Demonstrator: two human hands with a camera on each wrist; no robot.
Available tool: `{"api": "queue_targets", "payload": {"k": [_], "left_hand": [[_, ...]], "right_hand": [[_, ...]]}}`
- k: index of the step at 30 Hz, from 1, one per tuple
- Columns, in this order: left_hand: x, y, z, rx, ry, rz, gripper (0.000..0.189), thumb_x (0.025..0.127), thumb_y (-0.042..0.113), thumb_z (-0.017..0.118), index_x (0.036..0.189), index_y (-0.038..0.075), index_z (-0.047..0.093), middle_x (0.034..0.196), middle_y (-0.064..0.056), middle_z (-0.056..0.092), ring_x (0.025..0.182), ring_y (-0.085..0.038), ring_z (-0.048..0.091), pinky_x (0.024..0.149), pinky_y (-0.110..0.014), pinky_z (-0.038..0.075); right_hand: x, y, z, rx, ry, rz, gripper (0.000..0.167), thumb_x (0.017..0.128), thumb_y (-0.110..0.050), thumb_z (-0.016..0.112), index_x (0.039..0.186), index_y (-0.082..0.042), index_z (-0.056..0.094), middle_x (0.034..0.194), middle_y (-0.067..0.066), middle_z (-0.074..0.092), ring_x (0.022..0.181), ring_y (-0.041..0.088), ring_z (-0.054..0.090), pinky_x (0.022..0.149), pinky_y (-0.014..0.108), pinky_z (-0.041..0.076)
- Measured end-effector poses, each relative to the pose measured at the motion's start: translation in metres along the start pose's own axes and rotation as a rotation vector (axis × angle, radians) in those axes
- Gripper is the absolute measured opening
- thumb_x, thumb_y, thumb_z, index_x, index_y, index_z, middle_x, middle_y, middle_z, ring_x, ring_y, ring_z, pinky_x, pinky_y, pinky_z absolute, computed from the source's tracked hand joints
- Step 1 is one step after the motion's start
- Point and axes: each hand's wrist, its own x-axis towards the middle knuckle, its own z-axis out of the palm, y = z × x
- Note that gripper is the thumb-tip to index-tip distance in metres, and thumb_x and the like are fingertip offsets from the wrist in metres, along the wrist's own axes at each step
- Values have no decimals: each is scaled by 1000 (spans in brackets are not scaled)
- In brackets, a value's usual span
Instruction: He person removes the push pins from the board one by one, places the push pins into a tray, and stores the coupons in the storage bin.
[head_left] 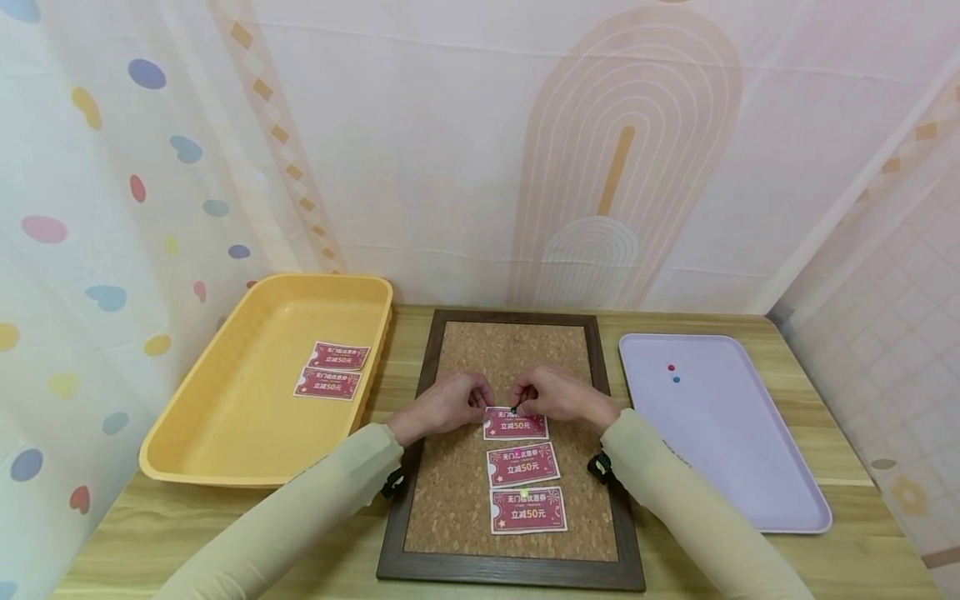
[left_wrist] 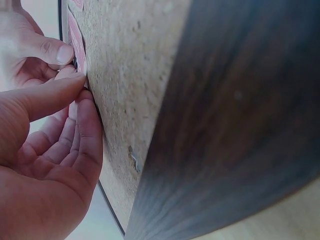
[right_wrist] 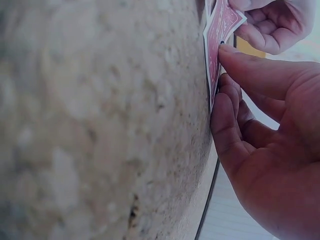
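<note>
On the framed corkboard [head_left: 573, 508] lies the uppermost red coupon [head_left: 516, 428], held at its top-left corner between the thumb and finger of my left hand [head_left: 447, 400]. At that coupon's top edge, my right hand [head_left: 558, 395] pinches a small black pushpin [right_wrist: 222, 44]; whether its point is in the cork is hidden. Below it, a slightly tilted middle coupon [head_left: 523, 468] has a pink pin [head_left: 517, 452] near its top edge. The lowest coupon [head_left: 528, 515] bears a yellow-green pin [head_left: 524, 493].
Left of the board stands a yellow tray [head_left: 225, 425] with two more coupons [head_left: 327, 383] inside. A pale purple tray [head_left: 742, 450] lies to the right, holding a red pin [head_left: 671, 367] and a blue pin [head_left: 677, 380]. A patterned curtain [head_left: 435, 167] hangs behind the wooden table [head_left: 840, 417].
</note>
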Motion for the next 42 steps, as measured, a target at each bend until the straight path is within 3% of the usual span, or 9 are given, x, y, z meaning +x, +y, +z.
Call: {"api": "queue_targets", "payload": {"k": [16,22,42], "left_hand": [[3,0,1,2,-7,-45,9,92,0,74,97,7,73,86,1,67,75,-11,58,67,-25,46],[3,0,0,-3,-15,-33,8,92,1,75,98,6,73,86,0,68,76,-10,59,68,-26,47],[3,1,-1,10,-30,-30,9,92,1,75,99,5,72,84,2,67,75,-10,57,68,-25,46]], "right_hand": [[1,-1,0,-33,-18,-8,2,93,-6,75,94,-8,74,83,-5,65,75,8,56,68,25,46],[2,0,-1,-35,-33,-5,4,94,-8,75,95,-5,73,84,-4,65,74,9,55,68,25,45],[2,1,0,-24,-37,-28,11,94,-5,74,88,-12,69,82,-6,62,74,8,53,69,26,44]]}}
